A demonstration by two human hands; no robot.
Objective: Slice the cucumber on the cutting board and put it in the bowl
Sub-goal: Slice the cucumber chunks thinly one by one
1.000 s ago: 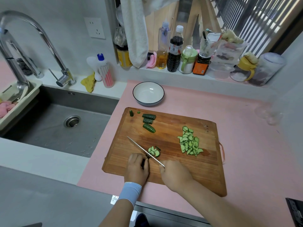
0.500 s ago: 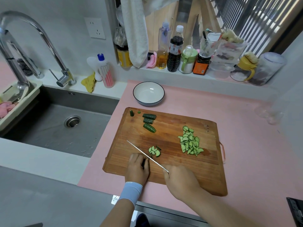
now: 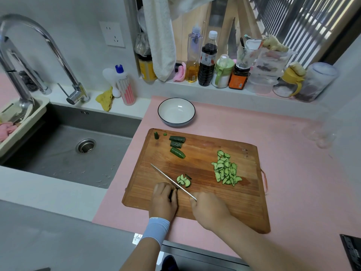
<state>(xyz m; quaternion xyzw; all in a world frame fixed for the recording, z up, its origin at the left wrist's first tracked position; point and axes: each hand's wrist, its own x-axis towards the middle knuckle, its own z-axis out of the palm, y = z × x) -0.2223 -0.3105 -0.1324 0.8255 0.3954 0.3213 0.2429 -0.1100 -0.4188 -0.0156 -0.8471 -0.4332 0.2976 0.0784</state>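
A wooden cutting board (image 3: 203, 194) lies on the pink counter. My left hand (image 3: 163, 200) presses down a dark cucumber piece (image 3: 172, 193) at the board's front left, mostly hidden under my fingers. My right hand (image 3: 210, 209) grips the handle of a knife (image 3: 172, 181), whose blade sits against that piece. A few fresh slices (image 3: 184, 180) lie just right of the blade. A bigger heap of slices (image 3: 226, 170) sits on the board's right side. Three uncut cucumber chunks (image 3: 176, 144) wait at the back left. The white bowl (image 3: 166, 111) stands empty behind the board.
A steel sink (image 3: 74, 147) with a tall tap (image 3: 45, 45) lies to the left. Bottles and jars (image 3: 209, 61) line the sill behind the bowl. A dish soap bottle (image 3: 125, 86) and a yellow cloth (image 3: 106, 98) sit by the tap.
The knife has been going up and down through the piece under my left hand; my right hand drew back and returned. The small slice group by the blade has grown slightly.
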